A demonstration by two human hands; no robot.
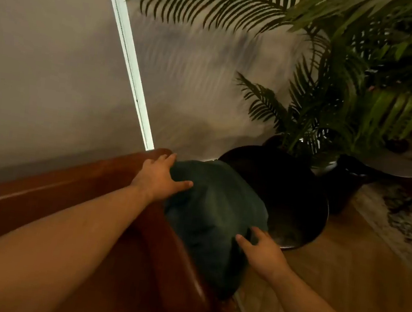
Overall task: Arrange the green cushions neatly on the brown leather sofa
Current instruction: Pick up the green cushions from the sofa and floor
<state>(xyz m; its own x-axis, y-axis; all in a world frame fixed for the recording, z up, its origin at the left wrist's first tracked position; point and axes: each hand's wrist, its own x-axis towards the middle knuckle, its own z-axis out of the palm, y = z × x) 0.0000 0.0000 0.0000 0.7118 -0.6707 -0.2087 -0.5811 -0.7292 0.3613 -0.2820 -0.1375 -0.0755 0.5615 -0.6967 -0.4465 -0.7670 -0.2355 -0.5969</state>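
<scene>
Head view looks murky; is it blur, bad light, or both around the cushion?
Both, in the head view: the room is dim, so the green cushion reads as a dark, soft mass; the palm fronds are smeared by motion blur; the one bright spot is a slanting light strip; the left hand and right hand on it are legible.

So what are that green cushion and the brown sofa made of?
The green cushion looks like soft matte fabric: it is creased and has no shine. The sofa seems to be smooth leather or an imitation: glossy highlights run along its rounded back.
</scene>
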